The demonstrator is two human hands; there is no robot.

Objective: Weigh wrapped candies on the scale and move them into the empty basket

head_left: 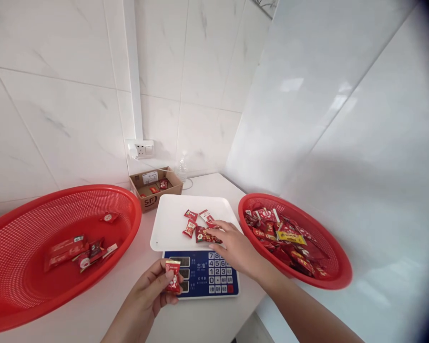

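Four packets (189, 227) on the tray (171, 224)!
Left hand (155, 285) pinches another; right hand (234, 245) partly covers one, grip unclear; two baskets (93, 224), one box (150, 203) around.

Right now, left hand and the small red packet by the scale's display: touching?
Touching. The head view shows the left hand holding the small red packet, with the thumb lying across its front.
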